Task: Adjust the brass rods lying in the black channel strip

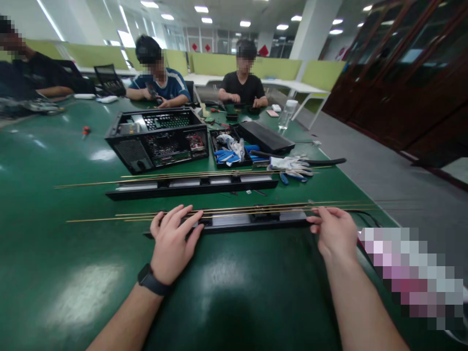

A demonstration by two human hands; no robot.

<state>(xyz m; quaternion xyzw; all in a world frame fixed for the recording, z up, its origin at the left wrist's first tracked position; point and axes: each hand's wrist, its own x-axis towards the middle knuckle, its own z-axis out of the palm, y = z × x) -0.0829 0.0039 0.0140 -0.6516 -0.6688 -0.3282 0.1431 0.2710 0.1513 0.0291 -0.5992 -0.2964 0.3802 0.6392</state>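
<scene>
A long black bar (234,227) with a silvery inner strip lies crosswise on the green table in front of me. Several thin brass-coloured rods (223,213) run along its top and stick out past both ends. My left hand (174,239), with a dark watch on the wrist, rests over the bar's left part, fingers spread across the rods. At the bar's right end, the fingers of my right hand (334,231) are bent and closed around the end, close to the rods; the exact contact is partly hidden. Beyond lies a second similar bar (193,189) with brass rods over it.
Behind the bars stand an open black computer case (157,141), a black tray (215,158) with blue-and-white gloves, another glove (292,165) and a flat black box (266,136). A clear bottle (287,114) stands farther back. Several people sit across the table. A blurred-out patch (409,273) covers something at right.
</scene>
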